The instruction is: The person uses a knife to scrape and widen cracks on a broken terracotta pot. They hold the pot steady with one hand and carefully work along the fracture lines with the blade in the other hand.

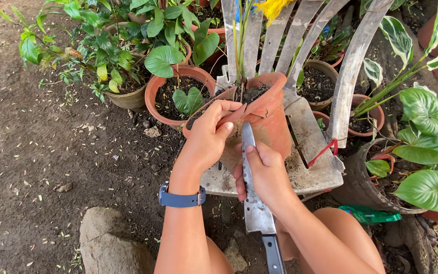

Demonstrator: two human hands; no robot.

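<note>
Head view: left hand [206, 139] grips rim of tilted terracotta pot [264, 114] on white chair [310, 152]; right hand [264, 172] closed round knife [253, 198] blade. Soil, plant not yet out.

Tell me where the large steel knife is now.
In the head view, low centre: the large steel knife is in the right hand, its tip against the tilted terracotta pot.

Left hand [210, 133] reaches forward, fingers curled closed in a grip, thumb on top, banded wrist straight. Right hand [263, 171] fisted closed, index finger extended forward, forearm angled in.
</note>
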